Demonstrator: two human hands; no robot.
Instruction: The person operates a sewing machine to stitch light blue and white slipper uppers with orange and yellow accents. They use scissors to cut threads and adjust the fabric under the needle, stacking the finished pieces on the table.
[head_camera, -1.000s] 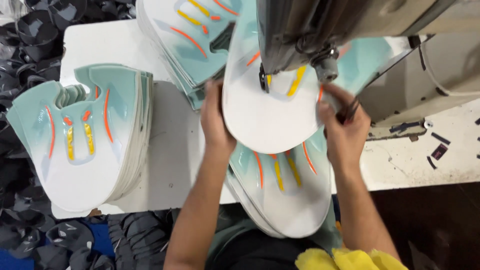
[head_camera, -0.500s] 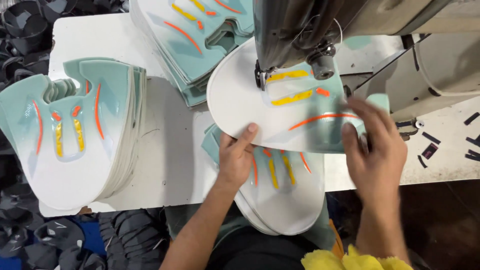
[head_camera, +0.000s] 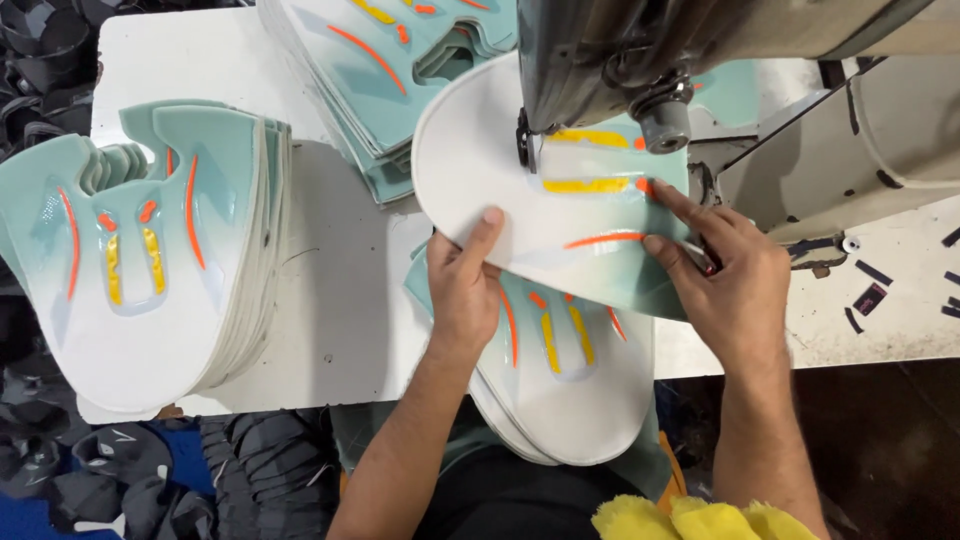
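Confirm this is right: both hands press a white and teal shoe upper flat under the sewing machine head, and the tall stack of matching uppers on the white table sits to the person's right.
Not quite. The left hand and right hand do press the shoe upper under the sewing machine head, but the head view shows the tall stack of uppers on the white table at the person's left, not right.

Glossy synthetic against painted metal

We see a smooth shoe upper panel (head_camera: 560, 215) with glossy orange-yellow trims, a grey metal sewing machine (head_camera: 640, 50), and a matt white table (head_camera: 340, 300).
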